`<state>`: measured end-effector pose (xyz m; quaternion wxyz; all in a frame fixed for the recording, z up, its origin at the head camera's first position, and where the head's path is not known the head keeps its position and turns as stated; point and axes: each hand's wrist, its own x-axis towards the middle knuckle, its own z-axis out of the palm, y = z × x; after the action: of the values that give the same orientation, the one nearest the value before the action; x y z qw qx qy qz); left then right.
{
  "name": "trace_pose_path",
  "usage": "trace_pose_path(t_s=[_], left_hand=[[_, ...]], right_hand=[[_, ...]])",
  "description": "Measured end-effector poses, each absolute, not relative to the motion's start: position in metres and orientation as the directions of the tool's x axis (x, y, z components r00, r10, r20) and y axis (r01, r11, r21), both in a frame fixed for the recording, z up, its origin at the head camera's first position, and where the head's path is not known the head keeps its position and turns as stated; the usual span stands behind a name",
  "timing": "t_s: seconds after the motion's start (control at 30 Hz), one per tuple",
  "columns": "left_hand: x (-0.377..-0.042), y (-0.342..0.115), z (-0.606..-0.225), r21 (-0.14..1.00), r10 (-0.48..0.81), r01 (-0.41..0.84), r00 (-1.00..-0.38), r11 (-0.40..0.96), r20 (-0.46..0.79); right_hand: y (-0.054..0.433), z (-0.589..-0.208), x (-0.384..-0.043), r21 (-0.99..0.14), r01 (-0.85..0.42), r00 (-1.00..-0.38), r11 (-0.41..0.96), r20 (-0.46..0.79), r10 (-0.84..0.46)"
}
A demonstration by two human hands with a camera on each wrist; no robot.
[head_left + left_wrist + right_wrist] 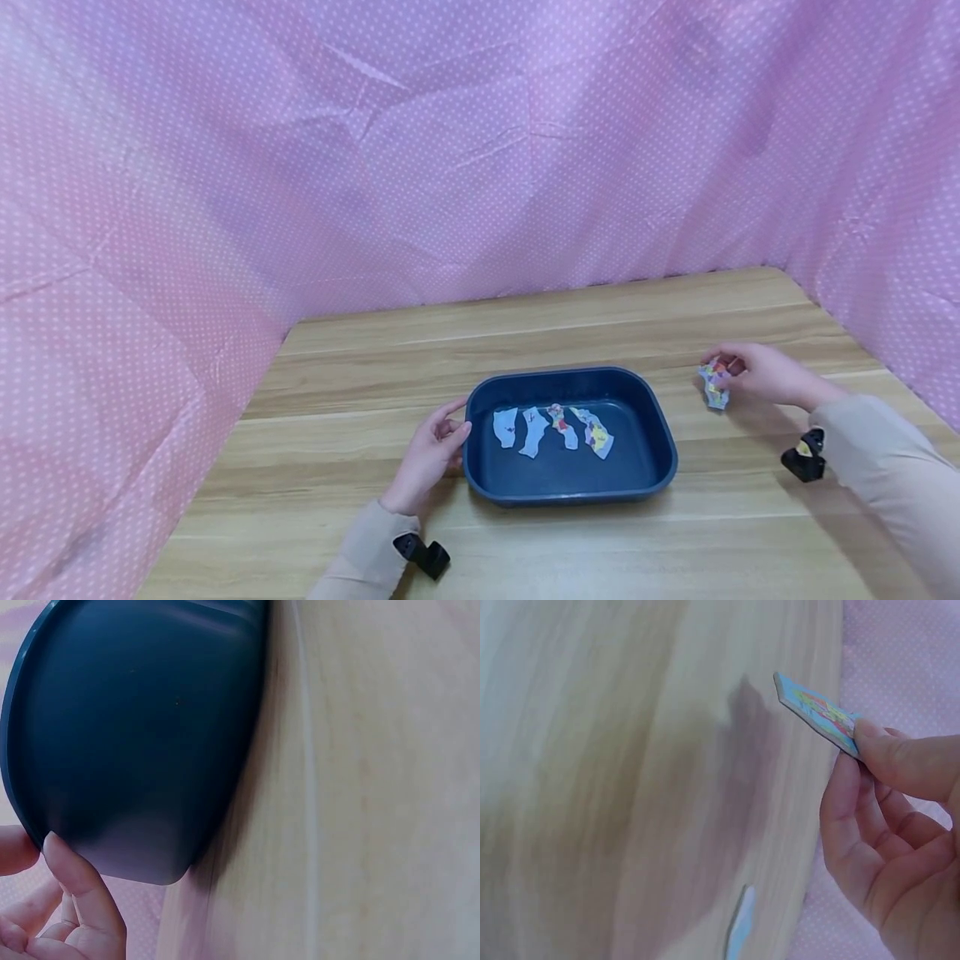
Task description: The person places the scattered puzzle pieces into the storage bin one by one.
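A dark blue rectangular tray (570, 498) stands on the table, with several irregular pieces of printed card lying in a row inside it. My left hand (431, 454) pinches the tray's left wall between thumb and fingers; the left wrist view shows the thumb (75, 874) against the rim. To the right of the tray, my right hand (761, 375) holds a card piece (817, 712) printed in light blue, yellow and red. The thumb and fingertips grip one end of it above the table. Below, a second light blue piece (739, 924) lies on the wood.
The wooden table (360, 367) reaches back to a pink polka-dot cloth (420, 167) that hangs behind it and along both sides. Inside the tray are a pale blue piece (506, 427), another bluish one (533, 433) and a yellow-and-purple piece (597, 435).
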<state>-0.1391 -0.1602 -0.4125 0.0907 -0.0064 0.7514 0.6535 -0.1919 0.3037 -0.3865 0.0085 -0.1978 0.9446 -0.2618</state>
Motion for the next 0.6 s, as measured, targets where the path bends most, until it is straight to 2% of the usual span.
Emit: trace_pose_path(t_s=[0.6], left_hand=[[-0.139, -0.16, -0.409, 0.979, 0.105, -0.138, -0.982, 0.148, -0.154]], right_hand=[[0.27, -0.365, -0.189, -0.551, -0.37, -0.918, 0.748, 0.091, -0.386]])
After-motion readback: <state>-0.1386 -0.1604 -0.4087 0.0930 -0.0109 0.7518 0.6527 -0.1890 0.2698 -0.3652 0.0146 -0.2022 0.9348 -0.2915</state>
